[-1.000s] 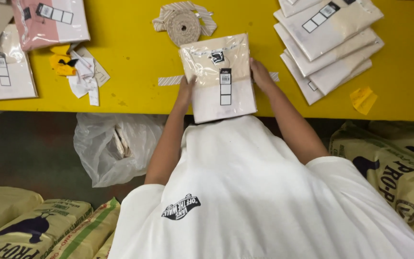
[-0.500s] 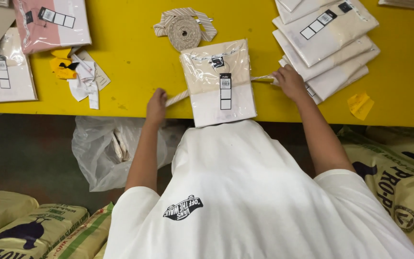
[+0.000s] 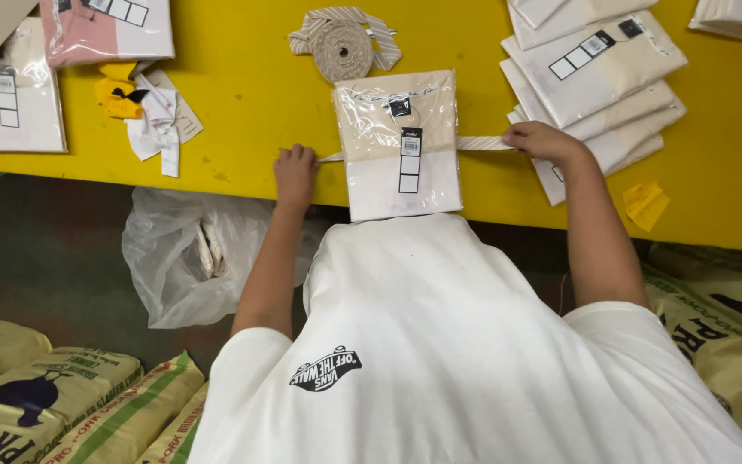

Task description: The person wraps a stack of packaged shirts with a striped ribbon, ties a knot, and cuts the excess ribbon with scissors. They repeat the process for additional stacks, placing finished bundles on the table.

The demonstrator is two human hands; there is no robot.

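A folded beige and white garment in a clear bag (image 3: pixel 397 146), with hang tags on top, lies at the near edge of the yellow table (image 3: pixel 251 94). A pale striped strap (image 3: pixel 481 143) runs under it and sticks out on both sides. My left hand (image 3: pixel 294 172) pinches the strap's left end, a little left of the package. My right hand (image 3: pixel 543 142) grips the right end, beside a stack of bagged garments (image 3: pixel 599 77). A coiled roll of the same strap (image 3: pixel 343 45) sits just behind the package.
A pink bagged garment (image 3: pixel 105 26) and a white one (image 3: pixel 10 103) lie at the table's left, with yellow and white paper scraps (image 3: pixel 148 116) between. On the floor are a clear plastic bag (image 3: pixel 186 258) and printed sacks (image 3: pixel 53 404). A yellow scrap (image 3: pixel 646 204) is at right.
Both hands left the sides of the package and moved outward, left hand to the left and right hand to the right, drawing the strap ends out from under it.
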